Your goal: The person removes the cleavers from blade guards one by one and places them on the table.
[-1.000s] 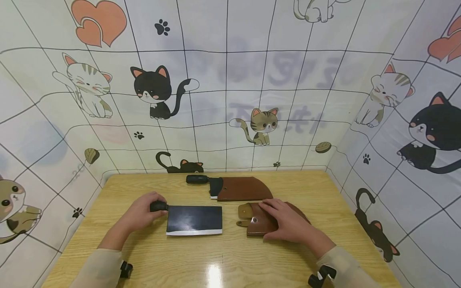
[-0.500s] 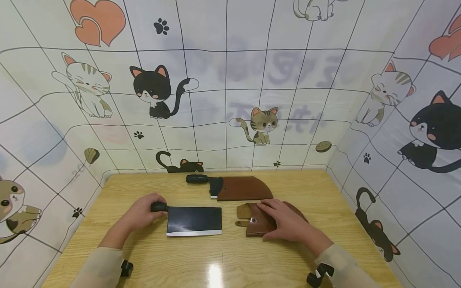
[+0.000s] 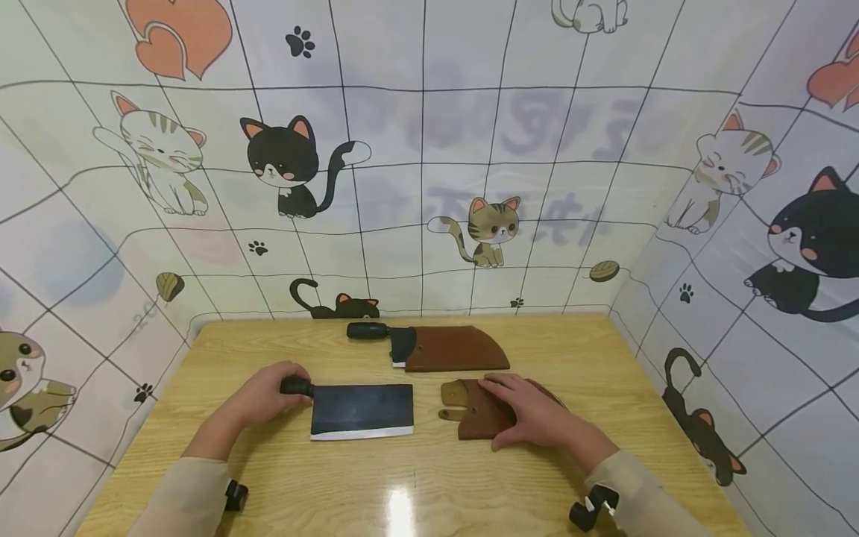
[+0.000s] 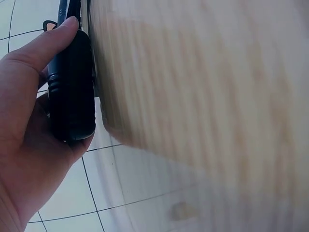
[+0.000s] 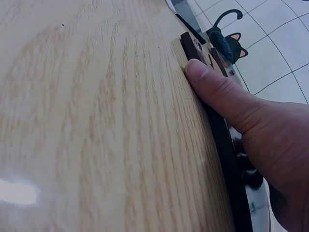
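Observation:
A cleaver [image 3: 363,409] with a dark rectangular blade and a bright cutting edge lies flat on the table, edge towards me. My left hand [image 3: 270,395] grips its black handle [image 4: 72,92], thumb along one side and fingers round the other. To the right lies a brown leather knife sheath [image 3: 479,418] with a snap strap on its left end. My right hand [image 3: 537,414] holds this sheath across its width, thumb [image 5: 219,89] at the near edge and fingertips at the far edge. The palm hides much of the sheath's right part. A gap separates blade and sheath.
Behind them, a second knife [image 3: 367,331] with a black handle sits in a brown sheath [image 3: 456,349], close to the table's back edge. The wooden table [image 3: 335,485] is bounded by cat-printed cloth walls [image 3: 382,224] at the back and sides.
My right hand and the sheath under it have shifted slightly to the left. The left hand and cleaver stay about where they were. The head view has tilted a little.

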{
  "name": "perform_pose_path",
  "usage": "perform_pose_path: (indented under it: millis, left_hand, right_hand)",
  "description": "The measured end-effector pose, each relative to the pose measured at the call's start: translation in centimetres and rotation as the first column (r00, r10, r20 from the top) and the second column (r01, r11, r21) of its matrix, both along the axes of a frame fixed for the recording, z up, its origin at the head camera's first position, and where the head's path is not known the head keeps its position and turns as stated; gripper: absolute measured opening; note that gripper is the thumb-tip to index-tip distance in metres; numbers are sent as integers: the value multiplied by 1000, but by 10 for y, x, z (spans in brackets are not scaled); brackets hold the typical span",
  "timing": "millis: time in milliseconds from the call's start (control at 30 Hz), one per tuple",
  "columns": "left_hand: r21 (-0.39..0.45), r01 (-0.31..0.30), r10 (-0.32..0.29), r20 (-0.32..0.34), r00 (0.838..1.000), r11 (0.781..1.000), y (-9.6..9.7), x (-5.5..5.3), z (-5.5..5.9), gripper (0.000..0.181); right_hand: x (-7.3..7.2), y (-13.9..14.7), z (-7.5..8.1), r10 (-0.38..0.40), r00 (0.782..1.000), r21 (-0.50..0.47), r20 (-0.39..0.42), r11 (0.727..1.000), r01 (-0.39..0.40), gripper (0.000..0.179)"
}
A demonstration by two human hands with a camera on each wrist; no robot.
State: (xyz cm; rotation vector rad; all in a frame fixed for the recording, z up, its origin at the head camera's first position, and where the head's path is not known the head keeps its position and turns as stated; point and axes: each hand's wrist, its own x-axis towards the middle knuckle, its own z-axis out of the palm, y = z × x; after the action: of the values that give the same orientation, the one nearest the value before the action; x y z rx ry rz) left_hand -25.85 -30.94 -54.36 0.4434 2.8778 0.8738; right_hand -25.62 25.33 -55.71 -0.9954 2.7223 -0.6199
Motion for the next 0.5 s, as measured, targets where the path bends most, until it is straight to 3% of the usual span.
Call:
perform_pose_path:
  millis: [367,500]
  left_hand:
    - [-11,30,-30,-38,999,999,-1,-2,0,29]
    - [-12,9,-9,-21,1000,1000,1,-3,-1,30]
  right_hand:
    - [0,0,2,-13,1000,-13,11,1000,13,114]
    - [0,1,1,-15,1000,-17,8,1000,15,114]
